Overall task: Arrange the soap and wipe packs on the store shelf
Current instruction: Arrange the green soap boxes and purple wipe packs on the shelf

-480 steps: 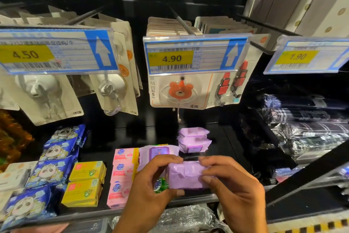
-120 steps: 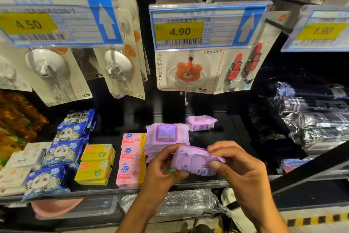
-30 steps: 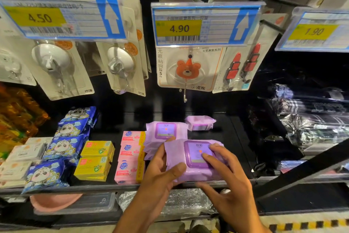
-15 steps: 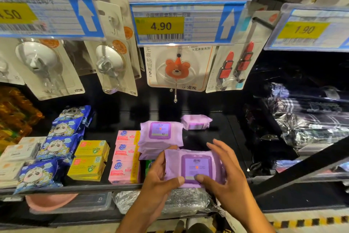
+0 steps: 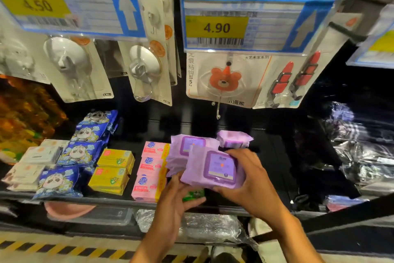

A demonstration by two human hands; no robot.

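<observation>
Shelf: dark, with a bare patch right of centre.

Price tags and carded hooks hang above it. Not part of this job.

Blue panda packs are at the left. Next come the yellow soap boxes, then the pink soap boxes in a row running front to back.

Wipe stack: purple, just right of the pink row. A small wipe pack sits behind it.

Wipe pack in hand: lid up, tilted, held above the shelf front and overlapping the stack's near edge. It is not set down yet.

Right hand grips the pack's right end, fingers over the far edge and thumb beneath. Left hand props the left edge with fairly straight fingers, not wrapped round it.

Green item is half hidden under the pack; can't identify it.

Handling estimate: light, soft and squashy, with slick film. The only stiff part is the lid, so hold it by the two short ends with support below. A top pinch would probably slip.
</observation>
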